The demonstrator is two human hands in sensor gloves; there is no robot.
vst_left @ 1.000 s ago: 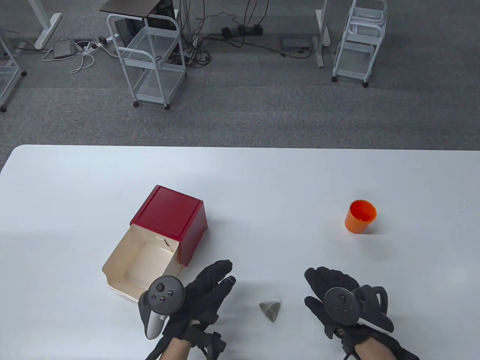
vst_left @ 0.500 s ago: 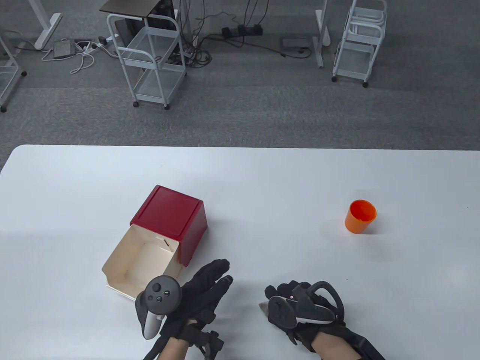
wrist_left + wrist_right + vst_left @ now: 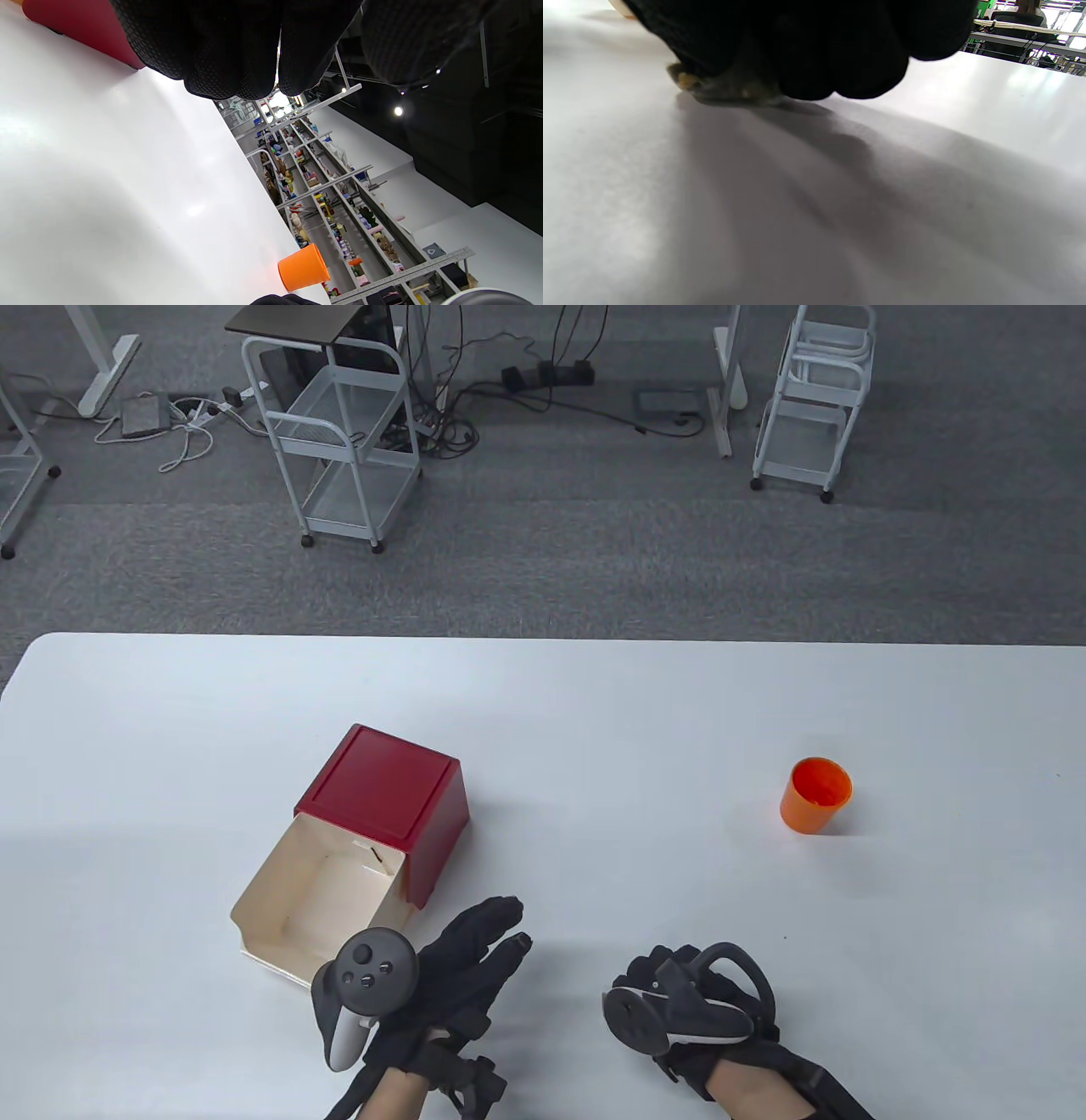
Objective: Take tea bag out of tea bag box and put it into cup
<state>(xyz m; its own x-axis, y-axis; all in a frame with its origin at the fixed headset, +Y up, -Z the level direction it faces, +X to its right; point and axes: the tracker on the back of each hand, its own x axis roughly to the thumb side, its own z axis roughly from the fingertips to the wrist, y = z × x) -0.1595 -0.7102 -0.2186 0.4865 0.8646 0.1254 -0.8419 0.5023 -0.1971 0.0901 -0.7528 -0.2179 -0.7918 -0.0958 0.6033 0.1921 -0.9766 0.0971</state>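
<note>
1. Your right hand (image 3: pixel 687 1010) is down on the table (image 3: pixel 594 712), curled over the tea bag (image 3: pixel 725 87); from above the hand hides the bag completely.
2. From the right wrist, the bag peeks out under your fingers (image 3: pixel 840 63), low against the table, one corner poking out to that view's left. Its long axis can't be read; too much is covered.
3. Your right fingers are bunched together around the bag, gripping it from above. The bag sits under the fingertips, at the table surface, and whether it is lifted clear can't be told.
4. Your left hand (image 3: pixel 450 984) lies flat, fingers straight and side by side, pointing up and right, holding nothing. It's just beside the near corner of the box (image 3: pixel 373 831).
5. The box lies open, its pale inside facing up toward you, red shell behind it.
6. The cup (image 3: pixel 814 795) stands upright, mouth up, well apart from your right hand, farther back and to the right. In the left wrist view the cup (image 3: pixel 303 267) shows beyond the table edge of that tilted frame.
</note>
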